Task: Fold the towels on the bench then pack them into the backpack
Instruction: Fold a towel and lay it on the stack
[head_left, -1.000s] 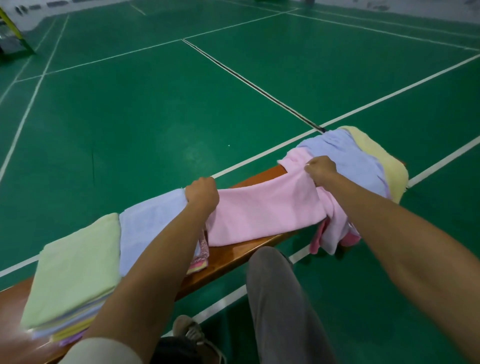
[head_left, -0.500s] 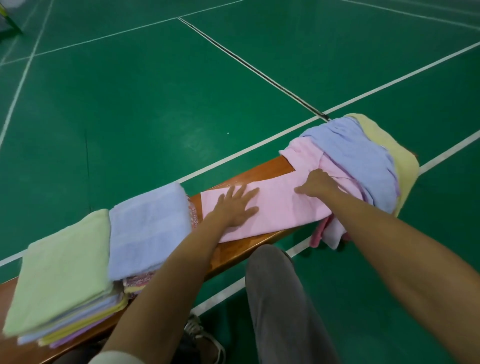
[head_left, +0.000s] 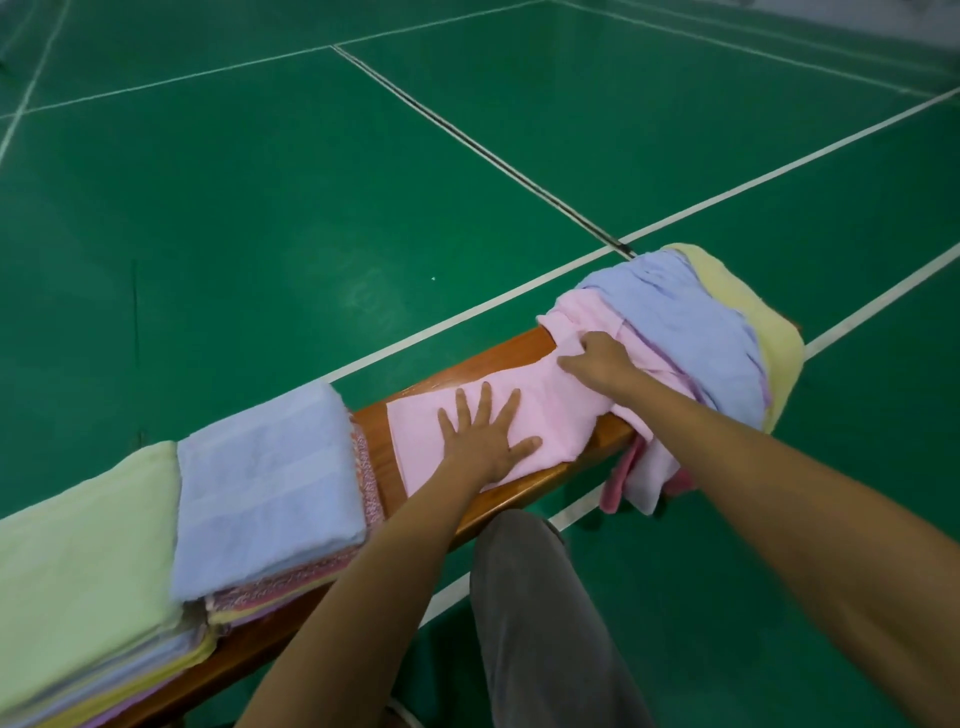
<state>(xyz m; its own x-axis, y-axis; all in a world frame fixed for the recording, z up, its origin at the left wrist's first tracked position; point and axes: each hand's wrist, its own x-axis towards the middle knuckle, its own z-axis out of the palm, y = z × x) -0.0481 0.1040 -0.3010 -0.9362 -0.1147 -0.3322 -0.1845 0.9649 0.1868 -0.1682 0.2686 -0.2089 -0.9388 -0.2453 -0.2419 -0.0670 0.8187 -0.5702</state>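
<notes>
- At the far left of the table (head_left: 524, 358), a green towel (head_left: 78, 561) is topping one folded stack.
- Just beside it, a blue towel (head_left: 265, 483) is lying on a second stack.
- Your left hand (head_left: 485, 441) is pressing flat, fingers spread, on the pink towel (head_left: 550, 410) lying along the table.
- Your right hand (head_left: 597, 361) is resting on that towel's right end; whether it is pinching the cloth, you cannot tell.
- At the right, a heap of loose towels (head_left: 691, 327) is draping over the table's end.
</notes>
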